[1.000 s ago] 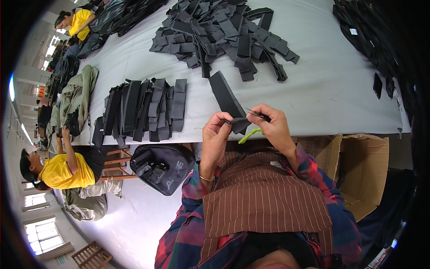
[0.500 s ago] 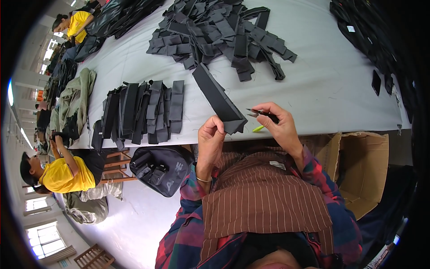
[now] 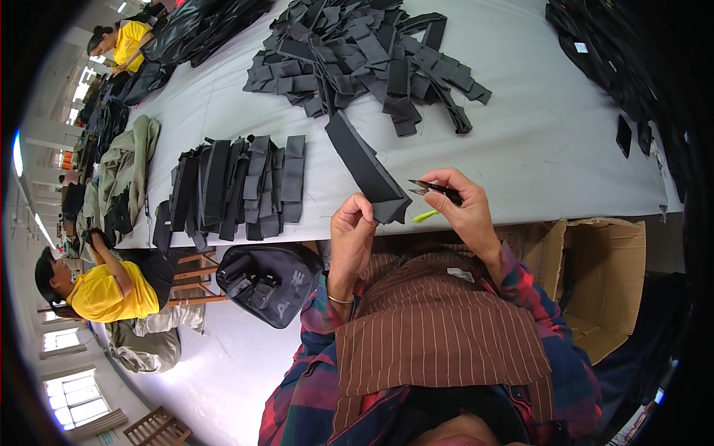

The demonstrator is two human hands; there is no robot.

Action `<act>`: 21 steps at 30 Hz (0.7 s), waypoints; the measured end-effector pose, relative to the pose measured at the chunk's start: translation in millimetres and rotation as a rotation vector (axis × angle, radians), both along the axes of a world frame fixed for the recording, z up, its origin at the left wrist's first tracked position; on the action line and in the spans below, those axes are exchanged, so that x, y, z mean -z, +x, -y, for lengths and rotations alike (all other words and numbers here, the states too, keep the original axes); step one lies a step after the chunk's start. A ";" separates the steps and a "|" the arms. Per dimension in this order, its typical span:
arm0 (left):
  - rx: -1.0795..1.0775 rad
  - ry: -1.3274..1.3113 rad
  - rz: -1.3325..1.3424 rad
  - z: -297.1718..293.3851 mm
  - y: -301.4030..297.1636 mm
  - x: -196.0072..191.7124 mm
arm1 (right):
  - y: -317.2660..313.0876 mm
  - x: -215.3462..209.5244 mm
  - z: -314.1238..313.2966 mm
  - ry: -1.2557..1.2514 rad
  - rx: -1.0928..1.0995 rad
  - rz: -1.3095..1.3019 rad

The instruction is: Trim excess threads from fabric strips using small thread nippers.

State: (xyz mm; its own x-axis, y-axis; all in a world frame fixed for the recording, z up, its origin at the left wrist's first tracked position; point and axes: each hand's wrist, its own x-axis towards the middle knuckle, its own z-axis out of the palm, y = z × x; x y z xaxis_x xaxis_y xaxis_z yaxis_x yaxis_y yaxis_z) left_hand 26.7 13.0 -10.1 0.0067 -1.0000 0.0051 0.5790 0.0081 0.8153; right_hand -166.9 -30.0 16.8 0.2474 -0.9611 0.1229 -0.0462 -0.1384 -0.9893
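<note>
Strip [image 3: 362, 163] pinched in the left hand [image 3: 352, 232]; right hand [image 3: 467, 215] has backed off its end, snips [image 3: 445, 192] held just beside, so looks like no cutting rn.

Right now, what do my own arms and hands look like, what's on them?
Your left sleeve and right sleeve are plaid, in red, navy and purplish tones. The left hand and right hand wear no gloves. A thin, pale bangle circles the left wrist.
</note>
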 end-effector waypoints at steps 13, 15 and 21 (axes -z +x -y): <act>0.023 0.027 -0.025 -3.1 -2.4 -1.6 | 11.5 -8.0 -1.7 -0.254 -0.130 -0.128; 0.011 0.039 -0.035 -3.5 -7.1 -14.3 | 13.0 -7.7 -0.9 -0.320 -0.058 -0.116; 0.112 0.094 0.396 -10.0 -1.5 -61.2 | 6.4 -28.5 7.5 0.107 -0.091 0.144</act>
State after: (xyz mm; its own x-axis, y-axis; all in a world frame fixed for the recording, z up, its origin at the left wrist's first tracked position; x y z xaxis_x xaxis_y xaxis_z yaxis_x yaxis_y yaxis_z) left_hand 25.2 23.0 51.1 -0.0860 -0.9907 -0.1056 0.2139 -0.1218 0.9692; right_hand -160.6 -37.5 45.3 0.3210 -0.9451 0.0618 0.1043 -0.0296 -0.9941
